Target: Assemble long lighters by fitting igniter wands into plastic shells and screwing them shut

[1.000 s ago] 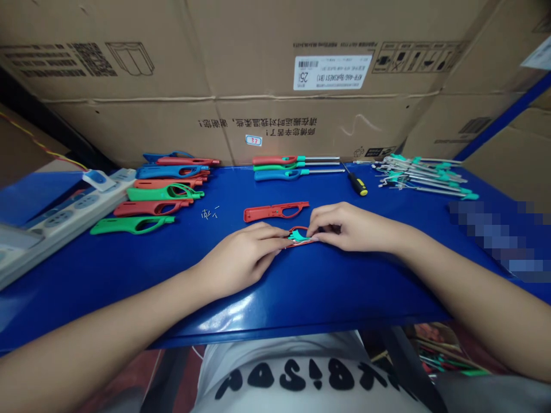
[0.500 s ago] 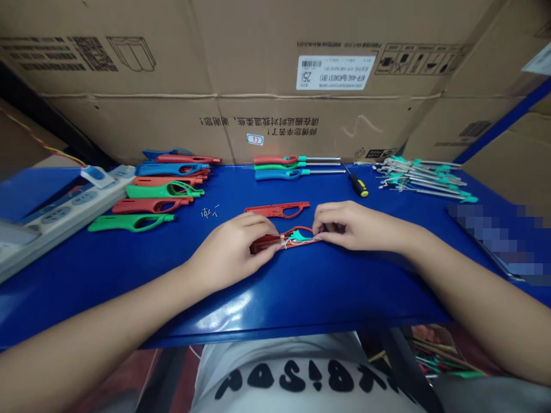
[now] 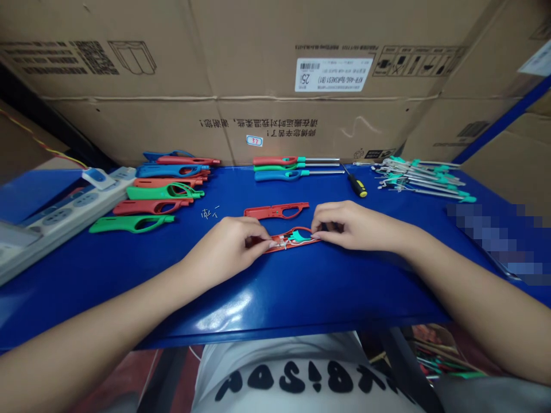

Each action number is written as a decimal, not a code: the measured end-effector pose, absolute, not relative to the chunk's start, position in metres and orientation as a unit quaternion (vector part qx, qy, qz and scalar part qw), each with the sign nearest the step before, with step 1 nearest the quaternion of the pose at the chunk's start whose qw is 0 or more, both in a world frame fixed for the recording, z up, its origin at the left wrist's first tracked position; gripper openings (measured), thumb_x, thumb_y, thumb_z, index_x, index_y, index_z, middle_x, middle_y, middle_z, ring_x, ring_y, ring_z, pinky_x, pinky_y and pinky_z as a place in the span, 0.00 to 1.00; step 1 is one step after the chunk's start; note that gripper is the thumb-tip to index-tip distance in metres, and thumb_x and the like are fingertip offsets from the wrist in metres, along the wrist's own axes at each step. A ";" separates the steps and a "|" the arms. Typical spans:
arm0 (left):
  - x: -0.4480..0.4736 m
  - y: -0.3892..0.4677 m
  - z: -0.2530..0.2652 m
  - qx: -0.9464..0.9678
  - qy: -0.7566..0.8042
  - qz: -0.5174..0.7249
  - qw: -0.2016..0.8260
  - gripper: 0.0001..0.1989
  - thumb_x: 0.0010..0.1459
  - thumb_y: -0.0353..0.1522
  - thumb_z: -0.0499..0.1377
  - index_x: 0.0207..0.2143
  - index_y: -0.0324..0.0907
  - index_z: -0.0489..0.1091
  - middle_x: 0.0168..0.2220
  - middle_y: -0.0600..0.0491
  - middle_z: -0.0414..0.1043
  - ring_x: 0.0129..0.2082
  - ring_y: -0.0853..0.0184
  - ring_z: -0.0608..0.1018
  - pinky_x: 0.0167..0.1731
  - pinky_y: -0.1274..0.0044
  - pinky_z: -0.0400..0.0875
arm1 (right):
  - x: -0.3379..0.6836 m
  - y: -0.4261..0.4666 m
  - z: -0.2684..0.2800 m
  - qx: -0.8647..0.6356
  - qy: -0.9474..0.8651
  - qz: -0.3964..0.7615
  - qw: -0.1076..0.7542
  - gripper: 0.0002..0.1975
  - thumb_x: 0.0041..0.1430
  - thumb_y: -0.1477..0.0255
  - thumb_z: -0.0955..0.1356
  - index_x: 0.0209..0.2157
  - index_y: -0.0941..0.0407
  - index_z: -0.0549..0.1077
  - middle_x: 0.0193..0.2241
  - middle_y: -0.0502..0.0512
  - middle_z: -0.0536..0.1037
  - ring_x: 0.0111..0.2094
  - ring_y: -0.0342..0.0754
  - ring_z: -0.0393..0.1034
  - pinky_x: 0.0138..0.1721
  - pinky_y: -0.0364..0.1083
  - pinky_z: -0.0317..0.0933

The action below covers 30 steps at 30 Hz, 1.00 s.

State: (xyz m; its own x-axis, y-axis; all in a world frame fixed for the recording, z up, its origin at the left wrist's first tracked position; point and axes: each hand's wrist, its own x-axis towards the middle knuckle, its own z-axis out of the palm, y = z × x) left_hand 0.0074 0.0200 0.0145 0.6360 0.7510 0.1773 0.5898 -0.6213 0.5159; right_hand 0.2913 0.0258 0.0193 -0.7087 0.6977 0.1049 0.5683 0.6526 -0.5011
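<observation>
Head view: the left hand (image 3: 230,244) covers the left end of the open red shell (image 3: 297,245) at the centre of the frame, so that end's contents are hidden. Its thumb and forefinger are drawn together there; whether they grip the rim or something inside, I cannot tell. The right hand (image 3: 342,226) pinches the shell's right tip between thumb and forefinger, its other fingers curled and partly concealed. At the right edge, a pixelated patch (image 3: 495,246) cannot be read, and both forearms run out of the frame.

The shell is a narrow plastic trough with a looped opening, holding a smooth turquoise piece (image 3: 297,236) and thin white wires (image 3: 284,244). Just above lies a matching red half (image 3: 267,211), and left of that, tiny slender metal bits (image 3: 209,213) too small to identify. Upper right, shiny metal tubes with turquoise ends (image 3: 430,178) overlap on the glossy blue table (image 3: 258,310), before creased matt cardboard (image 3: 258,57).

Half a second ago, a dark reddish piece showed in the left hand's grasp; now those fingers sit slightly further left, and the matching half's left end is uncovered. The right hand has barely shifted.
</observation>
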 end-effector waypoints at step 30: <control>0.009 0.020 0.003 0.874 0.356 0.251 0.214 0.10 0.63 0.36 0.62 0.42 0.44 0.81 0.37 0.50 0.79 0.32 0.66 0.80 0.34 0.75 0.74 | 0.295 0.046 -0.003 -0.436 -0.875 0.108 0.180 0.03 0.62 0.72 0.67 0.38 0.55 0.70 0.49 0.60 0.73 0.51 0.55 0.68 0.53 0.56 0.60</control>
